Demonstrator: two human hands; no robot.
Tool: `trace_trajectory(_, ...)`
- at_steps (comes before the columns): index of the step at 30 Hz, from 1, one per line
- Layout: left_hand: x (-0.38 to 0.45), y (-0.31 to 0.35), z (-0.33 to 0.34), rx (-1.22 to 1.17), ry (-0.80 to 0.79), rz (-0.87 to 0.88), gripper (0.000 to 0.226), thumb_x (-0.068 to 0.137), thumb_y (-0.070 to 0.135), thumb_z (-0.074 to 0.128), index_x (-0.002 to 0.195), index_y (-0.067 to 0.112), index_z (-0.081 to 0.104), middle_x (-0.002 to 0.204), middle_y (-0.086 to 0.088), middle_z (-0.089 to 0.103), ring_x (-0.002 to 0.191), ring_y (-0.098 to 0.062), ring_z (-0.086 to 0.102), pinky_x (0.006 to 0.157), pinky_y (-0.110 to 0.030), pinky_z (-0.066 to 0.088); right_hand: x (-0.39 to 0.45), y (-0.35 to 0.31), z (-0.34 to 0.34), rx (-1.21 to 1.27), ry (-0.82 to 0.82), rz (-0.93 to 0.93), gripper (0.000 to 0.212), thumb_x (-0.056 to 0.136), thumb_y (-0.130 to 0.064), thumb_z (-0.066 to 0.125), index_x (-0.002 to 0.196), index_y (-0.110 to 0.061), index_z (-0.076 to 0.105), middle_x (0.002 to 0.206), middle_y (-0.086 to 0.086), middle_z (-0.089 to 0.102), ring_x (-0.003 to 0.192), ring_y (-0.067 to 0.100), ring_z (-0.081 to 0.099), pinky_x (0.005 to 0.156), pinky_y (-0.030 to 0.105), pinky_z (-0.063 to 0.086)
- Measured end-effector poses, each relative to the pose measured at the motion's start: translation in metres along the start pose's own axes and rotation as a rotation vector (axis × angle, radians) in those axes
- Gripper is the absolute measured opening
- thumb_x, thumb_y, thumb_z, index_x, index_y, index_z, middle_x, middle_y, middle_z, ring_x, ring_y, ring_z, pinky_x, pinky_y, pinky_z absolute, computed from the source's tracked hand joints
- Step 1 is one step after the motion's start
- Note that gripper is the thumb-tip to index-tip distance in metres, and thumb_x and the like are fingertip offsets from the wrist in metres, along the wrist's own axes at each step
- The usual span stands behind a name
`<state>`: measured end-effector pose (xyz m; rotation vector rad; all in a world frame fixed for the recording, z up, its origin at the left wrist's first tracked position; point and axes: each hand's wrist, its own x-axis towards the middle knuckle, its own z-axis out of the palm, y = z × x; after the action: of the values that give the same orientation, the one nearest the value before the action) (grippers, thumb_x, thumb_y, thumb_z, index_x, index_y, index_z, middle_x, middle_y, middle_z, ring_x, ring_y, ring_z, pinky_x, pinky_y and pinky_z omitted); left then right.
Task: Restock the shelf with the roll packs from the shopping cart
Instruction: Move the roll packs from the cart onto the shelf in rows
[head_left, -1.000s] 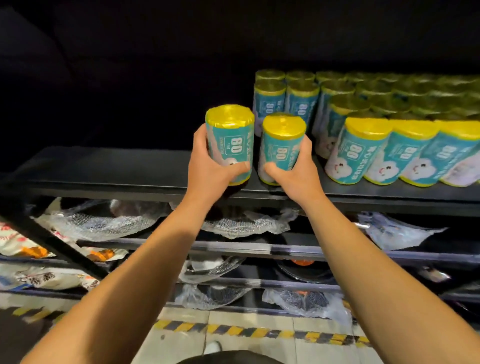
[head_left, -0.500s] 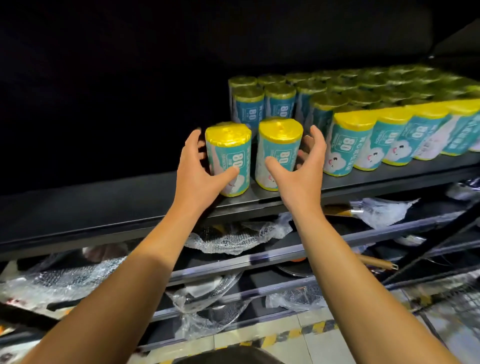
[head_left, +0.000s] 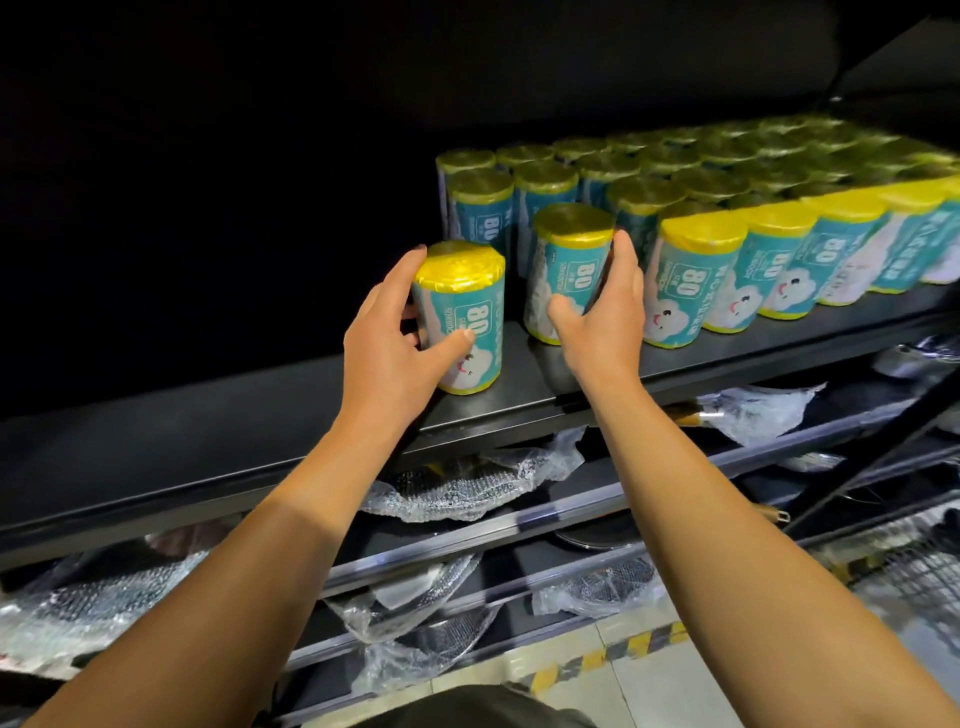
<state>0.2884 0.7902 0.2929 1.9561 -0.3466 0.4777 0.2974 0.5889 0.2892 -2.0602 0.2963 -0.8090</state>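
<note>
We find two roll packs upright on the shelf (head_left: 291, 415), long axes vertical, near its front edge. The left hand (head_left: 389, 332) wraps the left roll pack (head_left: 465, 317), thumb across its front, fingers behind. The right hand (head_left: 605, 317) cups the right roll pack (head_left: 566, 270), which stands just beside the stocked row (head_left: 753, 249). We judge the left pack, apart from the row, needs sliding right and back.
</note>
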Motion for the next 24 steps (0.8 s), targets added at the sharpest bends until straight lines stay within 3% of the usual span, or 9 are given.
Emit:
trace_trajectory(3,0.008,-0.001,0.009,-0.014,-0.011,-0.005,0.081,0.079,0.010,0.081,0.147,0.028,0.042,0.137,0.003,0.051,0.116,-0.009,0.055,0.086,-0.027,0.058,0.007,0.003,0.002,-0.011,-0.002,0.015,0.086,0.086,-0.013,0.071,0.157,-0.012,0.022,0.144,0.011,0.042,0.132,0.022,0.043,0.096,0.015,0.029)
trace_trajectory(6,0.019,-0.004,0.021,-0.004,0.000,-0.004,0.082,0.078,0.013,0.082,0.148,0.028,0.041,0.129,0.005,0.052,0.114,-0.009,0.055,0.087,-0.033,0.059,0.008,0.003,0.006,0.003,0.028,0.030,0.085,0.085,-0.011,0.071,0.156,-0.011,0.024,0.144,0.012,0.042,0.132,0.022,0.042,0.096,0.014,0.027)
trace_trajectory(10,0.036,-0.004,0.038,0.008,0.041,0.001,0.084,0.075,0.019,0.084,0.148,0.025,0.042,0.120,0.008,0.057,0.108,-0.007,0.059,0.088,-0.038,0.059,-0.002,0.002,0.011,0.070,0.083,0.053,0.079,0.082,-0.014,0.070,0.151,-0.006,0.031,0.147,0.015,0.038,0.137,0.027,0.037,0.114,0.035,0.033)
trace_trajectory(12,0.045,-0.006,0.046,0.076,0.060,0.013,0.089,0.074,0.025,0.084,0.150,0.027,0.039,0.124,0.006,0.062,0.110,-0.008,0.060,0.091,-0.037,0.058,-0.008,0.003,0.012,0.127,0.077,0.056,0.075,0.080,-0.022,0.065,0.147,-0.005,0.036,0.142,0.014,0.043,0.133,0.024,0.039,0.111,0.042,0.037)
trace_trajectory(15,0.057,-0.008,0.057,0.122,0.067,0.009,0.092,0.074,0.030,0.084,0.151,0.031,0.035,0.136,0.004,0.059,0.120,-0.011,0.058,0.094,-0.037,0.056,-0.012,0.003,0.010,0.213,0.034,0.085,0.070,0.081,-0.027,0.060,0.145,-0.010,0.040,0.139,0.010,0.046,0.129,0.018,0.043,0.109,0.035,0.039)
trace_trajectory(19,0.065,-0.012,0.066,0.089,0.074,0.012,0.088,0.076,0.029,0.082,0.150,0.033,0.036,0.140,0.005,0.056,0.122,-0.010,0.057,0.093,-0.040,0.056,-0.006,0.005,0.010,0.272,0.009,0.142,0.071,0.089,-0.020,0.066,0.152,-0.014,0.033,0.149,0.008,0.039,0.135,0.017,0.043,0.105,0.021,0.033)
trace_trajectory(24,0.072,-0.015,0.076,0.096,0.096,0.011,0.088,0.076,0.028,0.082,0.151,0.031,0.037,0.144,0.002,0.052,0.124,-0.017,0.056,0.093,-0.043,0.056,0.005,0.005,0.015,0.315,-0.037,0.183,0.080,0.089,-0.022,0.068,0.156,-0.014,0.026,0.154,0.005,0.032,0.138,0.016,0.037,0.108,0.023,0.031)
